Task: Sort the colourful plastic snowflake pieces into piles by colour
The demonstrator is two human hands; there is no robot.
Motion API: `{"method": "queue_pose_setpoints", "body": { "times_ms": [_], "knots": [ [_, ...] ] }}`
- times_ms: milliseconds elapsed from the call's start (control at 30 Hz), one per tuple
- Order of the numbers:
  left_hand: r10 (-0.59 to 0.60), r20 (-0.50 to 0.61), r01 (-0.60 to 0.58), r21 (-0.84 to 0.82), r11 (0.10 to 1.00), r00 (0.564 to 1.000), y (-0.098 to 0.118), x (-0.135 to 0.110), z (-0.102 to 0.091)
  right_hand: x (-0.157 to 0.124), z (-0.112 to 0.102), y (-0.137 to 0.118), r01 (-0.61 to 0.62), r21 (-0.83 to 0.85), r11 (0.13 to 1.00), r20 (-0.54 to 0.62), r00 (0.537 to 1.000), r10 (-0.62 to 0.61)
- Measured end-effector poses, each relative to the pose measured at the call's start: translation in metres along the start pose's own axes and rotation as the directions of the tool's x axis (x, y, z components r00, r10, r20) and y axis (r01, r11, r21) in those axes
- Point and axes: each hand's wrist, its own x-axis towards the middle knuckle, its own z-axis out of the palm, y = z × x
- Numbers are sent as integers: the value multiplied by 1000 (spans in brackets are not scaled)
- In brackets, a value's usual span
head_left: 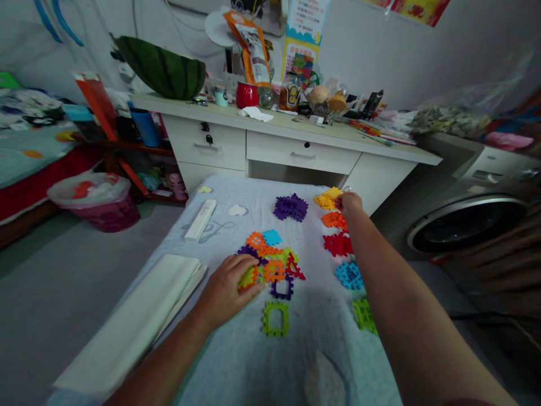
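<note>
My right hand point(351, 204) reaches to the far side of the cloth-covered table, its fingers closed on a yellow interlocking plastic piece point(335, 192) at the yellow pile point(324, 202). Down the right side lie orange pieces point(333, 220), red pieces point(337, 245), blue pieces point(350, 275) and green pieces point(363, 314), partly behind my right arm. My left hand point(230, 288) rests at the mixed pile, thumb and fingers around a yellow-green piece point(246, 278). Beside it are an orange square point(274, 270), a red triangle point(292, 267) and a purple frame point(282, 295). A green frame point(275, 327) lies nearer me.
Purple pieces point(291, 207) form a pile at the back. A white box point(201, 220) and folded cloth point(131, 327) lie left. Behind stands a white desk point(270, 127) with a watermelon half point(160, 67). A bin point(101, 211) is left, a washing machine point(469, 192) right.
</note>
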Motion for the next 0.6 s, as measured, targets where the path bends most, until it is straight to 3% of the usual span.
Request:
{"method": "queue_pose_setpoints", "body": {
  "times_ms": [300, 600],
  "knots": [
    [-14, 9, 14, -2, 1000, 1000, -2, 1, 1, 24, 9, 6, -112, 93, 989, -85, 989, 120],
    [-8, 1, 8, -44, 999, 1000, 1, 2, -1, 2, -1, 2, -59, 178, 982, -65, 995, 71]
  ]
}}
